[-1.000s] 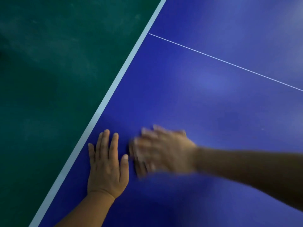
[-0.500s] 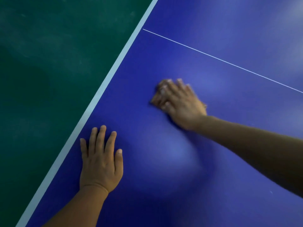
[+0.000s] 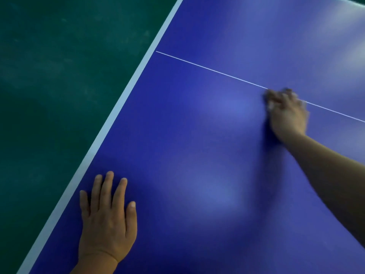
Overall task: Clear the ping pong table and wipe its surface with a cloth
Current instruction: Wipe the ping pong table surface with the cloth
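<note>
Table [image 3: 177, 135]: L hand [image 3: 107, 220] flat, fingers straight; R hand [image 3: 286, 113] blurred, grip unclear.

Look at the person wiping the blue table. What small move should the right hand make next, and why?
Probably sweep back toward the body. The right hand, blurred, presses down at the thin white line with the arm stretched far out; a pale bit under its fingers may be the cloth. The left hand lies flat near the white edge stripe, bracing on the table.
</note>
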Motion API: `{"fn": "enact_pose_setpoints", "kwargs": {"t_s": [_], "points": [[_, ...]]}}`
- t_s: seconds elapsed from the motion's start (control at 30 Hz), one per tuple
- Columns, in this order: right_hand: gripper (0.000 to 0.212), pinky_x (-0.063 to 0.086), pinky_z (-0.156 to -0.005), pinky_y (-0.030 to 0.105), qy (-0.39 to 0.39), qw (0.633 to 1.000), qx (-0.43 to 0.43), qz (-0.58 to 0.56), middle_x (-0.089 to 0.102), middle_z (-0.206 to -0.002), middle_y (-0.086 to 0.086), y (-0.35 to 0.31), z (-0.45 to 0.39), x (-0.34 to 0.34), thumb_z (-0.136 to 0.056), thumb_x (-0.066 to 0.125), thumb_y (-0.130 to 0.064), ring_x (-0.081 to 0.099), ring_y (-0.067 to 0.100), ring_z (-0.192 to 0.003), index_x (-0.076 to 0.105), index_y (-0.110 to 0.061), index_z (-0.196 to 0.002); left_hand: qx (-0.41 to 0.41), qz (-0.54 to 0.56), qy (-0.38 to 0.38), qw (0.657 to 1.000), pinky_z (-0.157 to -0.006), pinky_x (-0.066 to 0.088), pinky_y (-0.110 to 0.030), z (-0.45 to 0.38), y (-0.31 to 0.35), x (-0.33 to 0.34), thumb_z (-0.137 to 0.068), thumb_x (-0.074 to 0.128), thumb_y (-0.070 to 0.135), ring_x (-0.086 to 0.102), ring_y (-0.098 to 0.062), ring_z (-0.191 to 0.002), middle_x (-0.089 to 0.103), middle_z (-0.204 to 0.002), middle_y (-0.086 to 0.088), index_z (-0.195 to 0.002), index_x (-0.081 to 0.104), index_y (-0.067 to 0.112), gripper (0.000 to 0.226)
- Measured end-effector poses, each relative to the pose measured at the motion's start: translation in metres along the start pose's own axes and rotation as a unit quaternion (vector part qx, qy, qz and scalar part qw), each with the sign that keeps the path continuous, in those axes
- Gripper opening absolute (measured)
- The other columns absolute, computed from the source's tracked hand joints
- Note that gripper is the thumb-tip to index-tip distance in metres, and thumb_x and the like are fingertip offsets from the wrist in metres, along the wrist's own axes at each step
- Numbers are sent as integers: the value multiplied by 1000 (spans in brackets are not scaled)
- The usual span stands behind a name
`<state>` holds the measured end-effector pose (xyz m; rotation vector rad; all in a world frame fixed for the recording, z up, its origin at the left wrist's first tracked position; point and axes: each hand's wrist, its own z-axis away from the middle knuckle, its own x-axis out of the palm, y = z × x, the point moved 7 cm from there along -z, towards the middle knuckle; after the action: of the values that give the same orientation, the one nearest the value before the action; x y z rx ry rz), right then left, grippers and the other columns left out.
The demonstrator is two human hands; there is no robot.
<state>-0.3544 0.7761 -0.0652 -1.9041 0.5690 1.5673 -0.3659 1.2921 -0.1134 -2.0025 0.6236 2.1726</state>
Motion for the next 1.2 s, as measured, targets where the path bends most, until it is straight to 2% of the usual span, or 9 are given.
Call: {"fn": "enact_pose_setpoints", "kwargs": {"t_s": [0.13,0.37,0.5,0.6,0.7,0.8,0.9,1.1,1.2], "points": [[51,24,-115,59,-10,976,216,9,30,-158,12,104,36,-11,-99,32,-41,28,48,-139,47,-12,-139,0,14,-3,1000,-117,11,-65,-1,1,-1,-95,29,43,16,-35,-151,31,-157,-19,-144,44,8,62],[50,26,-117,47,-90,969,-229,-23,25,-161,0,-137,81,49,-103,34,-40,21,32,-147,36,-26,-152,-12,9,-7,1000,-119,6,-62,-1,0,2,-95,24,46,11,-32,-152,27,-159,-18,-145,44,7,67],[59,31,-114,55,-88,944,-315,-32,40,-155,11,-103,62,35,-104,20,-49,34,38,-143,45,-19,-148,-12,20,-5,1000,-120,4,-60,-3,1,2,-94,26,45,11,-32,-151,27,-159,-18,-144,45,7,66],[50,32,-112,51,-6,996,-83,-12,42,-151,8,19,14,7,-103,26,-53,36,37,-139,49,-31,-141,-12,22,2,1000,-120,4,-61,-1,3,2,-94,26,45,12,-32,-151,28,-159,-18,-144,45,8,65],[58,16,-119,53,-20,977,210,-14,20,-164,11,85,18,-6,-105,28,-45,15,41,-149,30,-15,-155,-12,22,1,1000,-120,5,-61,-2,1,3,-94,26,45,11,-33,-151,27,-159,-18,-144,44,9,64],[48,30,-113,50,-14,996,-73,-41,43,-149,9,-17,34,5,-102,30,-49,35,36,-140,52,-29,-140,-7,12,1,1000,-119,6,-63,-2,-1,3,-95,26,44,12,-34,-151,27,-159,-19,-144,44,9,63],[54,26,-120,50,-123,926,-357,2,41,-155,4,-92,97,37,-102,29,-50,35,32,-145,47,-26,-147,-9,13,4,1000,-119,6,-63,-1,1,2,-95,26,45,12,-34,-151,27,-159,-18,-144,44,9,63],[54,20,-118,58,-75,995,-58,9,17,-166,-2,31,43,12,-103,29,-39,16,38,-150,27,-27,-156,-4,25,4,1000,-120,3,-60,-2,3,0,-96,25,44,9,-32,-152,26,-160,-18,-146,42,9,64],[55,24,-115,62,-72,990,-119,-15,22,-164,5,-10,102,10,-102,30,-43,21,43,-148,28,-25,-155,-3,28,7,1000,-120,4,-60,0,2,0,-96,25,45,9,-33,-152,26,-160,-18,-146,42,9,63]]}}
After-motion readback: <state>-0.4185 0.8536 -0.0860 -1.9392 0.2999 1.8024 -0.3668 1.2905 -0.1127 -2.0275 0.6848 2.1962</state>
